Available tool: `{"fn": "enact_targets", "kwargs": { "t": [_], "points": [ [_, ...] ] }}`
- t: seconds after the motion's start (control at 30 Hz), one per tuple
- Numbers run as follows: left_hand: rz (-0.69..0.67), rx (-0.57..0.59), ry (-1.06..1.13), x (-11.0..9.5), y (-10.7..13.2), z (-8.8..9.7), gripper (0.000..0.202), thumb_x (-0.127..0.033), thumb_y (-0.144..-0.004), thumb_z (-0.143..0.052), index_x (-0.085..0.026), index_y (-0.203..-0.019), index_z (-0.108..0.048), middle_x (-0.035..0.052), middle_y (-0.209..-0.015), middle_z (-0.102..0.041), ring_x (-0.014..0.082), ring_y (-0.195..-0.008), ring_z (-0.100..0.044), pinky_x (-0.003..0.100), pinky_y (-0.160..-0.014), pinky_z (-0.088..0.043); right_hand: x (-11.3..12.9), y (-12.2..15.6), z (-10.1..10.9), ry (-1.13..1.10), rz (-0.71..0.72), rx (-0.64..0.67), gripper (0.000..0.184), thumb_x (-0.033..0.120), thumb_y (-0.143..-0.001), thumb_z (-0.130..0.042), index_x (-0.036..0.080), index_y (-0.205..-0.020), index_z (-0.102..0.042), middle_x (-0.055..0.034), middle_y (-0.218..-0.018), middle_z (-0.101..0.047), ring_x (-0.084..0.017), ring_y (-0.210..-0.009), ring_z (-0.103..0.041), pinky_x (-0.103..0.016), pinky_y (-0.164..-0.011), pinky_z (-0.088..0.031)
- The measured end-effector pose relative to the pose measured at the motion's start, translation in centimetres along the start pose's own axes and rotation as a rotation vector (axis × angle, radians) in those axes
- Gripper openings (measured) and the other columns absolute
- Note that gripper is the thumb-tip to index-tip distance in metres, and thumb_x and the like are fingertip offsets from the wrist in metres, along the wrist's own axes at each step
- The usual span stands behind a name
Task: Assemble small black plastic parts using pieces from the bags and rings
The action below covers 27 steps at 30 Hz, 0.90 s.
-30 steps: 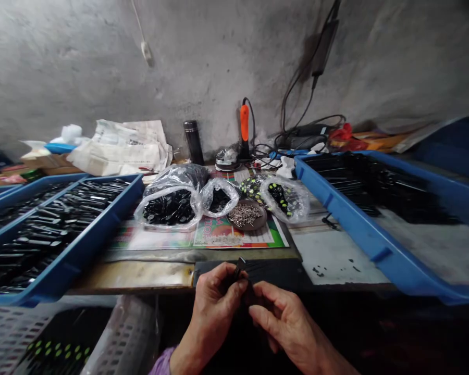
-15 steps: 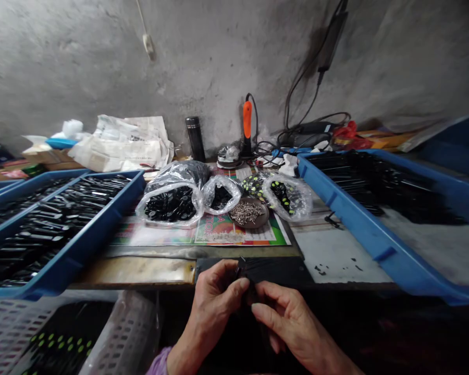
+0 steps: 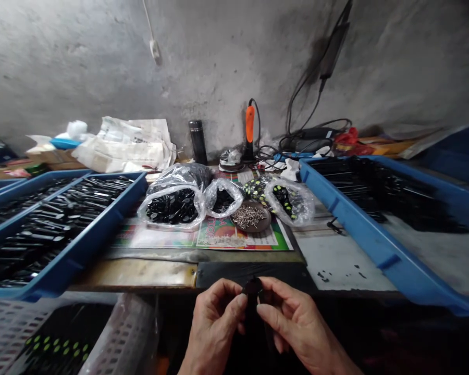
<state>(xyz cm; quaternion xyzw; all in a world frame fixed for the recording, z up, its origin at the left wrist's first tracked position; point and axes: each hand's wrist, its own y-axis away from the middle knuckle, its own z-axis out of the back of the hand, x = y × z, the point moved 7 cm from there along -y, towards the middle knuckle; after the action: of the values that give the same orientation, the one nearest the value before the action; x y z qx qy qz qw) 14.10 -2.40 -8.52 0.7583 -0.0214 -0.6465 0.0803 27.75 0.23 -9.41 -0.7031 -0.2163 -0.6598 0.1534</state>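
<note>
The fingertips point(image 3: 240, 301) of both hands hide most of the small black piece point(image 3: 253, 286) pinched between them, and whatever hangs below it fades into shadow. The bottom edge cuts off the left hand point(image 3: 213, 328) and right hand point(image 3: 300, 328). The blue tray point(image 3: 94, 237) at lower left runs off the left edge, its black parts too small to identify.

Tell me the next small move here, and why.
Probably lay the small black piece in the blue tray on the left: your left hand and right hand both pinch it, and that tray already holds rows of similar black pieces.
</note>
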Motion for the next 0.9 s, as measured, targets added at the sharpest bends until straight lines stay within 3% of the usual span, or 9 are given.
{"fn": "enact_targets", "kwargs": {
  "t": [0.3,0.4,0.53,0.7,0.9],
  "points": [
    [0.030,-0.035,0.151,1.3,0.4,-0.8,0.033,-0.045,-0.074,-0.082,-0.014,-0.077,-0.073,0.0016,-0.073,-0.067,0.0121,-0.068,-0.053,0.021,-0.064,-0.044,0.1,0.4,0.0,0.013,0.007,-0.024,0.047,0.052,-0.089,-0.066,0.016,-0.119,-0.064,0.0000,-0.078,-0.055,-0.004,-0.048,-0.042,-0.013,-0.041,-0.038],
    [0.040,-0.028,0.176,1.4,0.2,-1.0,0.033,-0.044,-0.074,-0.083,-0.014,-0.077,-0.073,-0.0009,-0.067,-0.063,0.0081,-0.059,-0.048,0.018,-0.058,-0.042,0.1,0.5,-0.1,0.015,0.011,-0.020,0.047,0.054,-0.089,-0.066,0.017,-0.117,-0.065,-0.0015,-0.081,-0.057,-0.004,-0.049,-0.043,-0.013,-0.041,-0.038],
    [0.032,-0.034,0.154,1.6,0.1,-1.0,0.032,-0.044,-0.075,-0.082,-0.014,-0.076,-0.071,-0.0053,-0.058,-0.056,0.0022,-0.045,-0.033,0.015,-0.044,-0.028,-0.2,0.4,-0.1,0.001,0.011,-0.036,0.048,0.055,-0.089,-0.066,0.018,-0.119,-0.065,-0.0027,-0.084,-0.060,-0.005,-0.050,-0.044,-0.014,-0.042,-0.040],
    [0.022,-0.050,0.164,2.0,0.0,-1.0,0.036,-0.047,-0.073,-0.082,-0.014,-0.075,-0.068,-0.0057,-0.057,-0.054,0.0017,-0.042,-0.034,0.015,-0.040,-0.025,-0.5,0.4,-0.1,0.005,0.027,-0.067,0.053,0.057,-0.087,-0.068,0.018,-0.122,-0.066,-0.0036,-0.082,-0.063,-0.006,-0.048,-0.047,-0.016,-0.042,-0.043],
    [0.072,-0.081,0.175,1.6,-0.3,-1.4,0.047,-0.054,-0.062,-0.087,-0.011,-0.069,-0.069,-0.0048,-0.047,-0.052,0.0031,-0.037,-0.035,0.017,-0.038,-0.026,-1.0,0.7,0.7,0.178,0.128,-0.188,0.051,0.058,-0.086,-0.068,0.020,-0.118,-0.073,-0.0117,-0.107,-0.071,-0.023,-0.082,-0.068,-0.028,-0.062,-0.061]
  ]
}}
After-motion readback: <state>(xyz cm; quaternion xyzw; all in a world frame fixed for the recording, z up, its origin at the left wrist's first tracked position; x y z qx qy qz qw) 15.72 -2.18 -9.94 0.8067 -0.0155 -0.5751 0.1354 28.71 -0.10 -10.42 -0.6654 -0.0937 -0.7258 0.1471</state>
